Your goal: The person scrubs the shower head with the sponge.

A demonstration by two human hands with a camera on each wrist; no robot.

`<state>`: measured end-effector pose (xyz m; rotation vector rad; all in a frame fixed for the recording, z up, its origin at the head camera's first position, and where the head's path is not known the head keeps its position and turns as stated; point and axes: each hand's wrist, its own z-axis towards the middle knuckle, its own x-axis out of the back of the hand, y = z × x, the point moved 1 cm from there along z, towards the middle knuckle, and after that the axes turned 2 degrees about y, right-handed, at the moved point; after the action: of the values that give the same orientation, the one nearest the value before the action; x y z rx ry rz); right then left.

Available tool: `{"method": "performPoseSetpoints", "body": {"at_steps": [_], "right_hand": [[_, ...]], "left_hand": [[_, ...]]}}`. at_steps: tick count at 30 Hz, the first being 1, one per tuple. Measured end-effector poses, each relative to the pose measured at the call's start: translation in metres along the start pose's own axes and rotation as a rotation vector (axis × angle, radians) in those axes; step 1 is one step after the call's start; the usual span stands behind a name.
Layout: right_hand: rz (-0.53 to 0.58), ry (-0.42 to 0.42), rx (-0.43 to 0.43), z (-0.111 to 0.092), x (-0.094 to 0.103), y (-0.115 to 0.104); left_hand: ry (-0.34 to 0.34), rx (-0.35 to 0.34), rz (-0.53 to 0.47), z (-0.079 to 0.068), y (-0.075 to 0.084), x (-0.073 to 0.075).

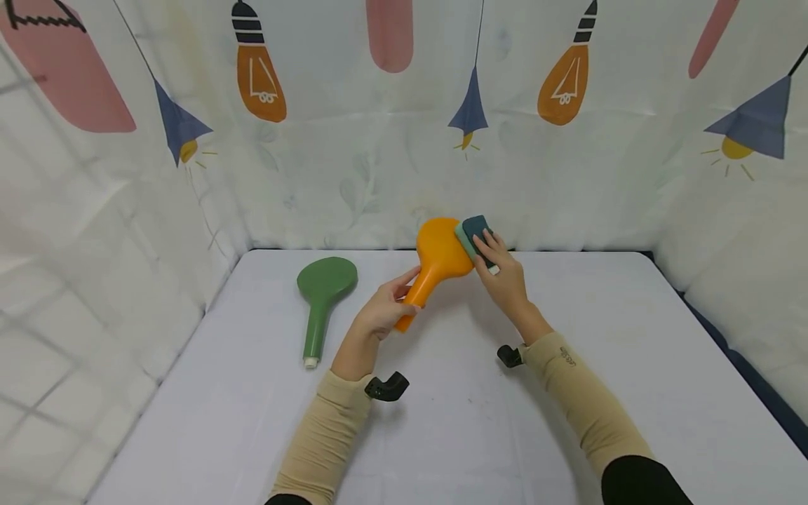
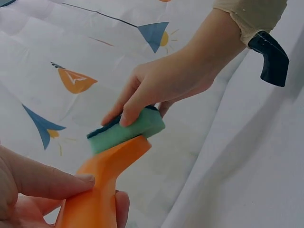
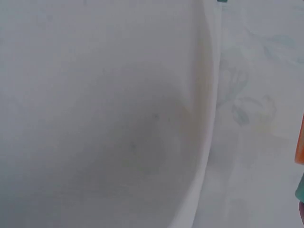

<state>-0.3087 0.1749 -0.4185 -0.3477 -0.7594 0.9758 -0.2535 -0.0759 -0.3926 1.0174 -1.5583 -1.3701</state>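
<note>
My left hand [image 1: 381, 308] grips the handle of an orange shower head [image 1: 442, 245], holding it tilted above the table with its round head up and away from me. In my right hand [image 1: 505, 280] is a sponge [image 1: 477, 229], dark blue on one side and light green on the other. From the left wrist view, the sponge's green side [image 2: 137, 127] lies against the head of the orange shower head [image 2: 90, 204], my right fingers [image 2: 135, 104] holding it. Only slivers of orange and green show at the right edge of the right wrist view.
A green shower head [image 1: 326, 280] with a white end lies on the white-covered table [image 1: 442, 435], left of my left hand. Behind the table's far edge hangs a pale curtain [image 1: 366, 161] printed with lamps and bulbs. A black bracket [image 1: 387, 386] sits at my left wrist.
</note>
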Motion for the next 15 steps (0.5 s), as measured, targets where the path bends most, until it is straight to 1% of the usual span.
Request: {"method": "performPoseSetpoints", "body": {"at_steps": [4, 7, 12, 15], "right_hand": [[0.015, 0.009, 0.092, -0.009, -0.008, -0.008], [0.01, 0.0, 0.18, -0.013, -0.013, -0.017], [-0.024, -0.027, 0.375, -0.016, -0.021, -0.033], [-0.035, -0.065, 0.483, -0.017, -0.024, -0.039]], "left_hand": [[0.003, 0.003, -0.009, 0.0, -0.001, 0.002], [0.007, 0.006, -0.018, 0.001, -0.001, 0.004], [0.004, -0.006, -0.029, 0.003, -0.001, 0.004], [-0.005, -0.01, -0.025, 0.002, -0.001, 0.003]]}}
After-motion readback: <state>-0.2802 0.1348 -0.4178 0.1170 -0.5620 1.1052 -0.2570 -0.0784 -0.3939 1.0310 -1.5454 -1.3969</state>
